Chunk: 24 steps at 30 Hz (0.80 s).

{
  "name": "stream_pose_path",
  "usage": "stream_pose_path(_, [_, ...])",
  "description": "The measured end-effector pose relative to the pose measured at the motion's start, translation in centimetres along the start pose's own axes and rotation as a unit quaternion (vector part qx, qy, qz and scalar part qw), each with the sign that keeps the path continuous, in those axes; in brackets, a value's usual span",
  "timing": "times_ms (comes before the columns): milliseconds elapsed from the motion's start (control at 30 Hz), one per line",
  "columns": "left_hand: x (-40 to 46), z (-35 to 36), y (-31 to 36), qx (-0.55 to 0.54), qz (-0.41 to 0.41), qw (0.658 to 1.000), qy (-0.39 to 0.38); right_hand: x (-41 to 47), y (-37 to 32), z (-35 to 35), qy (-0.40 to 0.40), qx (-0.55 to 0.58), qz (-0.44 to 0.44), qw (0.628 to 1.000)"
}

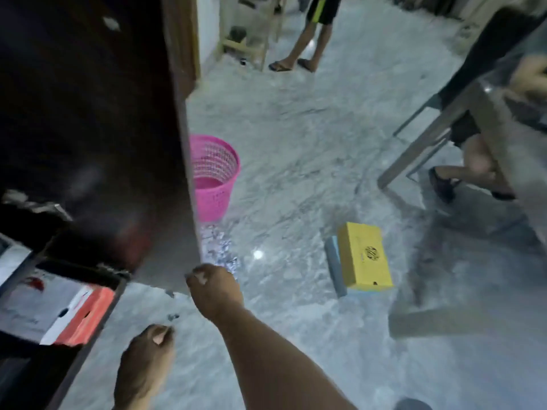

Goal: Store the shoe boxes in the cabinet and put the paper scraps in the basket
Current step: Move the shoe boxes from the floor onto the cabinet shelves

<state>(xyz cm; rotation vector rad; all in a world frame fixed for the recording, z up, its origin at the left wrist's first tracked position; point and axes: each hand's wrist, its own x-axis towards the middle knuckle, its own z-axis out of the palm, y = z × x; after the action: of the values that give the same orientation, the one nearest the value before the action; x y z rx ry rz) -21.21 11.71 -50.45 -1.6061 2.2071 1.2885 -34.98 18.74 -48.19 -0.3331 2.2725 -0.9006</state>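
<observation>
fingers of the right hand are curled in narrow at the near corner of the open cabinet door; blur hides whether they grip the door edge, cannot tell. fingers of the left hand are also curled in, thumb against fingertips, and nothing held can be made out; it sits nearer and left of the right hand, over the floor.

cabinet stands at the left, dark, with shelves. one shoe box, the white and red box, lies on a shelf inside at the near left, its red end facing out. yellow shoe box lies on the floor to the right, well apart from the cabinet, resting on a pale blue box that shows along its left side.

pink basket stands upright on the floor just beyond the door edge, far of the right hand. paper scraps lie scattered on the floor between the basket and the right hand; a few small bits lie between the two hands.

far side: a person's legs in sandals beside a wooden stool. right side: a table with another person seated behind it. frame is blurred throughout.
</observation>
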Motion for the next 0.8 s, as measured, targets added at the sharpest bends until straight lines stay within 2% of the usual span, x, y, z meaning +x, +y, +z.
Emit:
stream_pose_path(100, [-2.5, 8.0, 4.7, 0.057, 0.027, 0.990, -0.126, -0.1, 9.3, -7.4, 0.058, -0.005, 0.072, 0.996])
stream_pose_path(200, [-3.7, 15.9, 10.6, 0.075, 0.047, 0.976, -0.200, -0.3, 17.5, -15.6, 0.115, 0.002, 0.145, 0.983])
stream_pose_path(433, [-4.9, 33.0, 22.7, 0.121, 0.106, 0.951, -0.266, 2.9, 34.0, -31.5, 0.205, 0.055, 0.256, 0.943])
stream_pose_path(533, [-2.7, 40.9, 25.5, 0.058, 0.067, 0.952, -0.292, 6.1, 41.0, -35.2, 0.221, 0.087, 0.294, 0.926])
stream_pose_path(667, [1.3, 51.2, 27.3, 0.048, 0.043, 0.940, -0.334, 11.5, 49.5, -37.5, 0.239, 0.106, 0.307, 0.915])
stream_pose_path(800, [4.0, 60.5, 28.5, 0.028, 0.033, 0.943, -0.329, 16.4, 56.4, -37.4, 0.257, 0.134, 0.310, 0.905])
